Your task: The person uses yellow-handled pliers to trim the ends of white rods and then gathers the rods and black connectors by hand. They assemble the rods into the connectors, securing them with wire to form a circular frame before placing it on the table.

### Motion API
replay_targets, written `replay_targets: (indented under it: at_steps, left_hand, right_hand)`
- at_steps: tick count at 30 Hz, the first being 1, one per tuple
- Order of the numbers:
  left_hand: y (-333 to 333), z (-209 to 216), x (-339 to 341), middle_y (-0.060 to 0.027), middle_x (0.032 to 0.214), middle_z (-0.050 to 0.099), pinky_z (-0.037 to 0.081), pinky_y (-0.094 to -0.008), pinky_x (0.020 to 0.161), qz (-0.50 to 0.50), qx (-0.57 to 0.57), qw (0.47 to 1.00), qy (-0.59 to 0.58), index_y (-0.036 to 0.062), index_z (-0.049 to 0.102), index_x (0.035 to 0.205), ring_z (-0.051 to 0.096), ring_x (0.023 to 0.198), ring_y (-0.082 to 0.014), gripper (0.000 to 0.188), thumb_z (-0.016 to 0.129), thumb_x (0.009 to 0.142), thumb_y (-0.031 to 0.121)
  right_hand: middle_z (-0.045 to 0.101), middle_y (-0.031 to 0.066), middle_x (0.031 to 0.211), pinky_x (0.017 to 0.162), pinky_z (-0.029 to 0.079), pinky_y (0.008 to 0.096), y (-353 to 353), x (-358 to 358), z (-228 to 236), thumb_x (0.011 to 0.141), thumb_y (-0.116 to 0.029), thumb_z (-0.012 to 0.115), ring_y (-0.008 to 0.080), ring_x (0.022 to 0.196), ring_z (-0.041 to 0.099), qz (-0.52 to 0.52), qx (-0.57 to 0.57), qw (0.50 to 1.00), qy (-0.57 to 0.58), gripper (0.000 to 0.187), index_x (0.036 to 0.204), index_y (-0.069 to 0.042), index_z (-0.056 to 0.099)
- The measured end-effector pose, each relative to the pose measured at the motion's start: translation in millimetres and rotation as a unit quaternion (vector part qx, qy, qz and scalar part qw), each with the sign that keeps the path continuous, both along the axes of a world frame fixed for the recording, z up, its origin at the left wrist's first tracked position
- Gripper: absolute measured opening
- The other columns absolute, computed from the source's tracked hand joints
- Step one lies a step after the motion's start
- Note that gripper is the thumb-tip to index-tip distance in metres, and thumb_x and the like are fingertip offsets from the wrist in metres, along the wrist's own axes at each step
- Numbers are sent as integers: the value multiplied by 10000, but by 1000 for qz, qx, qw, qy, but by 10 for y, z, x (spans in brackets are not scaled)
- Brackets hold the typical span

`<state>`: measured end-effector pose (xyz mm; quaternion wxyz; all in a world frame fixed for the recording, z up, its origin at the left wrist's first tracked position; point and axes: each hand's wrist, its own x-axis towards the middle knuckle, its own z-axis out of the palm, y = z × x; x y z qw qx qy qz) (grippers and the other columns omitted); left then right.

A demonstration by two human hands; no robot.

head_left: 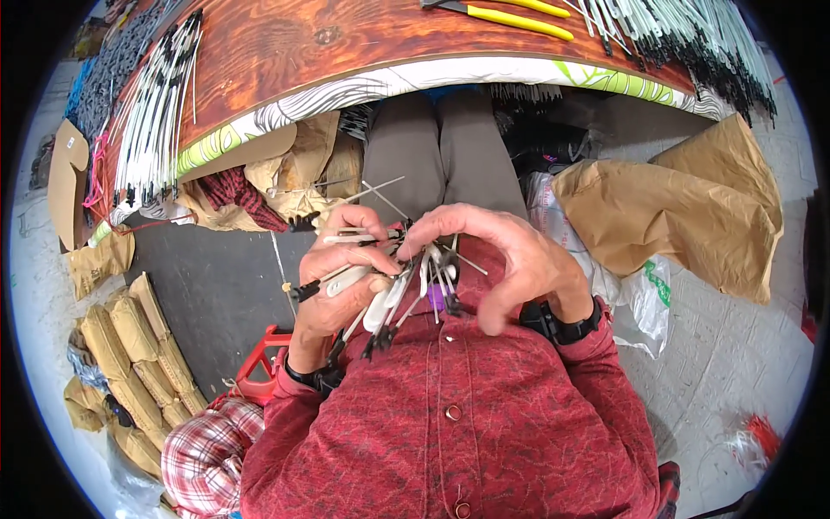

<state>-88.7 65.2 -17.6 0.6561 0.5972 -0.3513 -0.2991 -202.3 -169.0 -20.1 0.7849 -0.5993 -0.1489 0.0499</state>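
In front of my chest is a loose bundle of thin whitish rods with black ends (391, 304), fanning out in several directions. My left hand (339, 281) is closed round it, with rods and flat white pieces sticking out between the fingers. Over its right side curls my right hand (519, 259), its fingertips on the middle of the bundle and its thumb standing apart, lower down. Some rods lie inside that curl. The other right fingers are partly hidden behind them. A small purple patch (436, 298) shows behind the rods.
On the wooden table (285, 60) lie yellow-handled pliers (519, 19), a row of similar rods (160, 112) at left and a large pile (683, 43) at right. Brown paper (683, 208) is to the right. A red plastic stool (259, 363) and wrapped brown bundles (138, 363) are at left.
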Motion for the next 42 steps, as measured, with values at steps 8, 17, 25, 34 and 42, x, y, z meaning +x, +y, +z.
replay_targets:
  at_steps: [8,17,25,34,42]
  left_hand:
    - [-379,181,-133,-89,1092,561,446,-317,898,53,65,996,-18,62,773,990,557,1002,-198,194,772,796,58]
    - [-446,153,-174,-85,1094,578,468,-312,863,27,72,994,-73,73,778,1002,574,976,-188,234,781,772,26]
    - [-422,192,-185,-82,1091,580,468,-314,858,18,83,995,-57,84,781,1006,571,985,-191,234,800,776,48]
    - [-377,203,-159,-90,1143,573,473,-327,902,-29,101,992,-75,50,768,991,581,1029,-188,217,826,790,106]
    - [-399,195,-175,-62,1041,591,458,-327,872,2,87,995,-55,84,774,973,566,993,-202,213,832,768,103]
  right_hand:
    - [632,108,1219,975,476,323,-80,-68,-14,838,-274,802,176,1135,596,-125,69,979,143,562,1249,16,549]
    - [668,62,1075,911,493,306,-127,-113,-13,856,-157,768,143,1020,622,-125,47,986,97,387,1175,-6,607]
    - [681,49,982,866,495,301,-82,-69,-111,876,-203,769,136,948,632,-126,36,989,62,286,1056,-8,659]
    - [680,39,944,794,500,301,-17,-85,-170,877,-228,775,135,892,638,-124,61,986,88,257,986,-32,650]
    - [652,63,952,799,501,304,-99,-9,-9,748,-49,839,160,910,630,-83,-30,995,51,293,902,-55,589]
